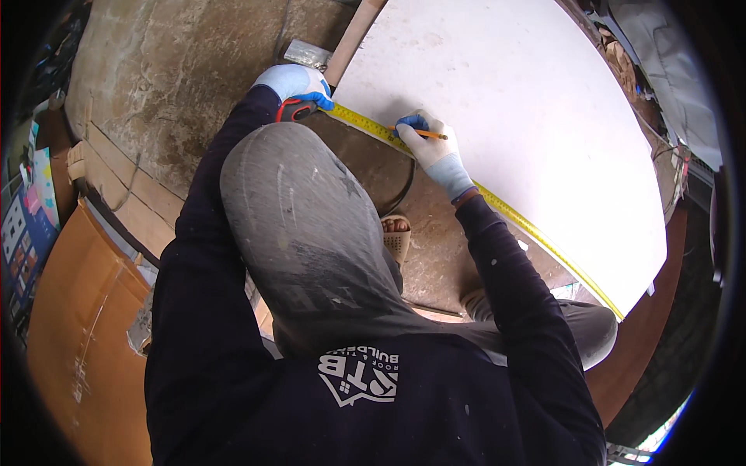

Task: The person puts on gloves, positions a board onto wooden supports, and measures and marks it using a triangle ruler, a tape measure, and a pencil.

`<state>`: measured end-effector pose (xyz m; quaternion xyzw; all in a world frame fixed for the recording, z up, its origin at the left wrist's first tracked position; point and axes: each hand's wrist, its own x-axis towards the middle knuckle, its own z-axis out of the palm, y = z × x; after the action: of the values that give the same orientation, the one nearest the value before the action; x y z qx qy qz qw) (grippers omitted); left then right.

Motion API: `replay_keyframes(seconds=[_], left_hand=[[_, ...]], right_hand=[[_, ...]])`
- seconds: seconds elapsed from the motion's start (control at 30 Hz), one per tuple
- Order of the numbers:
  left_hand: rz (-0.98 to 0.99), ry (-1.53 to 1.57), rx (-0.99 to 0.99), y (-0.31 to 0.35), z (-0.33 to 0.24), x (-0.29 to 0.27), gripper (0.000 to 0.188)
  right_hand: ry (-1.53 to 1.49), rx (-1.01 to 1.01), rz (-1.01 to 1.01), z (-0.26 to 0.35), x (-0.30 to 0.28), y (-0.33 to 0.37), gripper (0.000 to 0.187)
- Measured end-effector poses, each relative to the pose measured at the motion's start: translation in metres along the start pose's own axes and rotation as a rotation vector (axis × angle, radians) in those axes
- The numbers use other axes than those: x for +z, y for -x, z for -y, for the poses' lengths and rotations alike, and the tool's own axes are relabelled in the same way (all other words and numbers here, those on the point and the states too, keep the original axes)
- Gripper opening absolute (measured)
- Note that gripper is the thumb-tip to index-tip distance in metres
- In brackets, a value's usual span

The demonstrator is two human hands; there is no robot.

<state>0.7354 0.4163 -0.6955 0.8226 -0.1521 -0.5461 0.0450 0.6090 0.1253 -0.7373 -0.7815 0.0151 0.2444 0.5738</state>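
Note:
A white board [513, 101] fills the upper right, and a yellow tape measure blade [357, 120] runs along its near edge to the near right corner. At the board's left corner my left hand [294, 81], in a white and blue glove, is closed around the red and black tape measure case [296, 110]. Partway along the blade my right hand [437, 151], gloved the same way, grips a yellow pencil [427, 133]. The pencil's left end is close to the blade and the board's edge; whether it touches the board is hidden by my fingers.
A silvery metal piece [307, 54] lies on the stained concrete floor [179, 93] beyond my left hand. Under the board's left edge runs a wooden strip [353, 40]. My bent knee [291, 171] rises close to the tape. Brown cardboard [85, 326] stands at the left.

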Motion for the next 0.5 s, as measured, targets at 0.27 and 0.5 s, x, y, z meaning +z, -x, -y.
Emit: replay_keyframes(seconds=[0.27, 0.5], left_hand=[[0.032, 0.107, -0.126, 0.009, -0.011, -0.005, 0.035], [0.027, 0.092, -0.146, 0.010, -0.014, -0.006, 0.037]], right_hand=[[0.020, -0.011, -0.041, 0.001, 0.002, -0.001, 0.024], [0.031, -0.009, -0.063, -0.002, 0.004, -0.001, 0.025]])
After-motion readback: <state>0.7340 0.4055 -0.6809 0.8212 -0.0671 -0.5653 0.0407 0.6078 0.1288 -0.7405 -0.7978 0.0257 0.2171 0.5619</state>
